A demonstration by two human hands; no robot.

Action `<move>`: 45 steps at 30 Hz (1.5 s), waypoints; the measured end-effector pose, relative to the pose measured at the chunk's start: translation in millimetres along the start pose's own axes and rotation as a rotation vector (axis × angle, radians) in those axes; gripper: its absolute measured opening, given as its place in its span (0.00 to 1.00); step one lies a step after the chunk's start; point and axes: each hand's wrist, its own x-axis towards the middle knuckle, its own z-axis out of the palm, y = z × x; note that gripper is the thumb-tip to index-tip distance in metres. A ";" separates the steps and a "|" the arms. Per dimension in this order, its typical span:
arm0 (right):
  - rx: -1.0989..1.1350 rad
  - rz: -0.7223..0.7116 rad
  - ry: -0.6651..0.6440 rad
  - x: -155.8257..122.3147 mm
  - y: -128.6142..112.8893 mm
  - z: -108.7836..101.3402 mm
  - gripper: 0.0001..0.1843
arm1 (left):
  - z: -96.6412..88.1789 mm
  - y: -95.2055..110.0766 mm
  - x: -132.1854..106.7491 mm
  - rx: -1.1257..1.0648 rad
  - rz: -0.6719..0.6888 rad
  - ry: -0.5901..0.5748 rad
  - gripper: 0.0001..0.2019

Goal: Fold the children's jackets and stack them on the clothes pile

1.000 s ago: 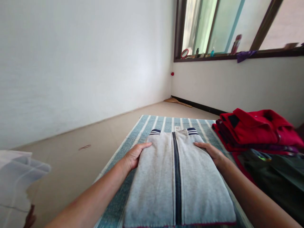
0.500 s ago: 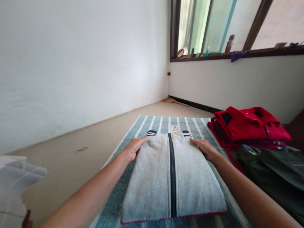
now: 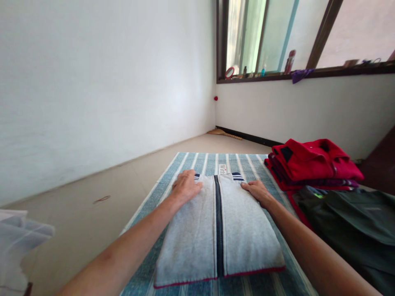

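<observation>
A folded light grey zip jacket lies in front of me, with a dark zipper down its middle, a red lower edge and navy-and-white striped cuffs at its far end. My left hand rests over its far left corner, fingers stretched past the edge and thumb on the fabric, partly covering the left striped cuff. At the far right corner, my right hand grips the jacket's side edge, its thumb on top and its other fingers partly hidden. The jacket sits on a blue-and-white striped cloth surface.
To the right stands a stack of folded red clothes, with a dark green garment nearer me. White translucent material is at the lower left. A broom lies by the wall corner. Small items line the window sill.
My left hand has shifted from the jacket's left side edge up onto its far left corner. My right hand keeps its hold. The view has turned slightly right.
</observation>
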 end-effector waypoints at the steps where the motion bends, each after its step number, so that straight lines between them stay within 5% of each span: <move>1: -0.016 0.007 -0.006 0.3 0.0 0.5 0.19 | 3.5 14.6 -6.1 0.000 0.077 -0.047 0.13; 4: -0.074 0.013 -0.007 1.3 2.0 2.9 0.18 | 23.4 46.9 -25.5 0.163 0.332 -0.343 0.20; 8: -0.189 -0.031 0.032 0.1 3.0 3.4 0.18 | 52.8 48.9 -42.8 0.343 0.287 -0.549 0.33; 15: -0.454 -0.283 0.201 -28.7 -29.3 3.4 0.15 | 66.5 30.3 -49.4 0.393 0.271 -0.526 0.38; 20: -0.590 -0.537 0.120 -47.2 -44.0 29.9 0.15 | 67.1 31.3 -47.5 0.405 0.286 -0.513 0.37; 27: -0.683 -0.502 0.115 -32.7 -13.9 55.2 0.17 | 73.7 25.3 -47.7 0.439 0.316 -0.436 0.32; 32: -0.692 -0.525 0.068 -25.6 -19.7 45.7 0.12 | 67.2 27.9 -34.8 0.334 0.296 -0.454 0.32; 35: -0.678 -0.536 0.018 -19.7 -26.8 35.1 0.12 | 54.6 23.6 -18.2 0.252 0.348 -0.346 0.23; 41: -0.631 -0.492 -0.010 -9.8 -28.7 19.3 0.14 | 22.8 -16.9 0.6 0.330 0.242 -0.245 0.20; 45: -0.569 -0.497 0.037 -11.3 -18.0 22.3 0.09 | 30.0 -47.8 -6.5 0.364 0.145 -0.280 0.25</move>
